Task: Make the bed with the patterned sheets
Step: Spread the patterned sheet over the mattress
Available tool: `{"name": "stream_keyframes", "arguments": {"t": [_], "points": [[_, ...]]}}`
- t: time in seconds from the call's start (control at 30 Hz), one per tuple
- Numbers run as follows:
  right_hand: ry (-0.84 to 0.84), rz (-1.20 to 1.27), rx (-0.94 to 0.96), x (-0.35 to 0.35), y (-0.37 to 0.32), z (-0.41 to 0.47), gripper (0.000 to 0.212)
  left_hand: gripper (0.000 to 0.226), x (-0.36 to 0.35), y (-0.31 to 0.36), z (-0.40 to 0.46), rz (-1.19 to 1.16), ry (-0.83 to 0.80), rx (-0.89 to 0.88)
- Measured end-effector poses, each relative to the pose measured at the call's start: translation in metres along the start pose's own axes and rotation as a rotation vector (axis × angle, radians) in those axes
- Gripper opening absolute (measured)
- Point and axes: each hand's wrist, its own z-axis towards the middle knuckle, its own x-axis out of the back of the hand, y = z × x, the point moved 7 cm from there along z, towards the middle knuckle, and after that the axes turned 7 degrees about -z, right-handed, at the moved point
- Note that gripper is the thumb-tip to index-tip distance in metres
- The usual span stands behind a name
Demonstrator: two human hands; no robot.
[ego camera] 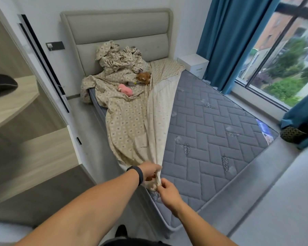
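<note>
From the head camera we see our left hand [150,170] and right hand [167,189] together at the near corner of the mattress [212,130]. Both have fingers curled, pinching the gathered end of the patterned sheet [128,121], the left just above the right. A dark band [138,174] sits on our left wrist.

The sheet runs from our hands up the left side of the bed, its pale underside folded over along the middle, and ends in a crumpled heap against the padded headboard [117,32]. The right part of the grey quilted mattress lies bare.

The bed holds two soft toys on the sheet: a pink toy [125,90] and a brown toy [144,77].

A white nightstand [194,64] stands beside blue curtains [226,41].
</note>
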Motion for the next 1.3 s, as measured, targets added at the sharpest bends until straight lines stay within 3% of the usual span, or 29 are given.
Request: {"name": "stream_keyframes", "arguments": {"t": [0.07, 0.17, 0.37, 0.53, 0.7, 0.9, 1.3], "points": [[0.009, 0.003, 0.003, 0.009, 0.001, -0.002, 0.016, 0.009, -0.001, 0.014, 0.004, -0.076, 0.081, -0.105], [0.049, 0.058, -0.008, 0.023, -0.004, -0.002, 0.016, 0.011, -0.006, 0.036, -0.002, -0.21, 0.132, -0.227], [0.051, 0.122, 0.029, 0.028, -0.03, 0.009, 0.019, 0.007, 0.02, 0.057, -0.019, -0.36, 0.161, -0.336], [-0.026, 0.156, 0.0, 0.015, -0.051, 0.012, 0.015, 0.029, 0.054, 0.058, -0.055, -0.482, 0.265, -0.412], [-0.026, 0.369, -0.144, 0.022, -0.077, 0.027, 0.017, 0.039, 0.036, 0.071, -0.078, -0.488, 0.131, -0.475], [-0.03, 0.357, -0.161, 0.034, -0.107, 0.04, 0.02, 0.009, 0.063, 0.043, -0.071, -0.446, 0.117, -0.32], [0.076, 0.395, -0.166, 0.038, -0.083, 0.049, 0.015, 0.009, 0.073, -0.005, -0.014, -0.333, 0.143, -0.03]]}}
